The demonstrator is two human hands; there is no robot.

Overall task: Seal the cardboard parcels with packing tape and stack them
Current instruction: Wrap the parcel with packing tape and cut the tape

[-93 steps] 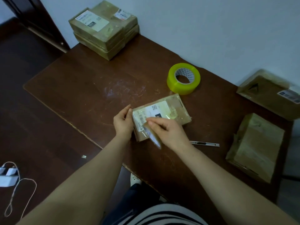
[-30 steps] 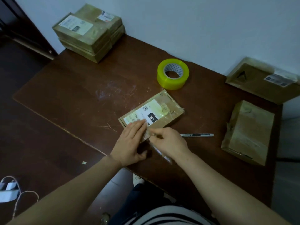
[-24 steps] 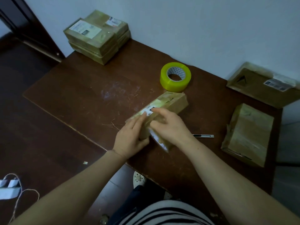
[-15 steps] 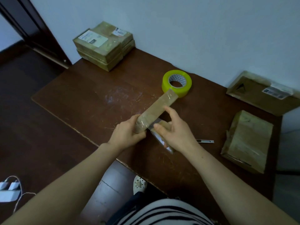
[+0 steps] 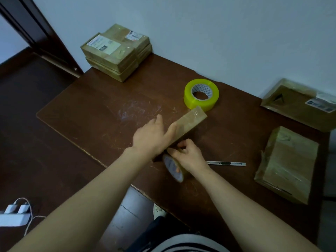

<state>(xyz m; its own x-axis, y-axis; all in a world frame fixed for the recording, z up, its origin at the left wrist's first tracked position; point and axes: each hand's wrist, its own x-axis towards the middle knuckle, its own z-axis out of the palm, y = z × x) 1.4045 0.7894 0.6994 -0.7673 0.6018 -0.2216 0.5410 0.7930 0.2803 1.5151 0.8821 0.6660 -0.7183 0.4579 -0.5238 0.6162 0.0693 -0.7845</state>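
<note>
- As the parcel (image 5: 189, 122) stands on edge on the table (image 5: 109, 106), the left hand (image 5: 151, 139) presses flat over its near end, fingers straight.
- The right hand (image 5: 190, 155), touching that same end, curls around a clear tape roll (image 5: 172, 168).
- Just beyond the parcel's far end sits a yellow tape roll (image 5: 201, 94).
- Right of the parcel lies a knife (image 5: 226, 163); far left, stacked parcels (image 5: 116, 51).

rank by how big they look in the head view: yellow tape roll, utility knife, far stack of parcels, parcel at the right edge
1. stack of parcels and parcel at the right edge: look alike, the latter nearer, so unranked
2. yellow tape roll
3. utility knife
</note>
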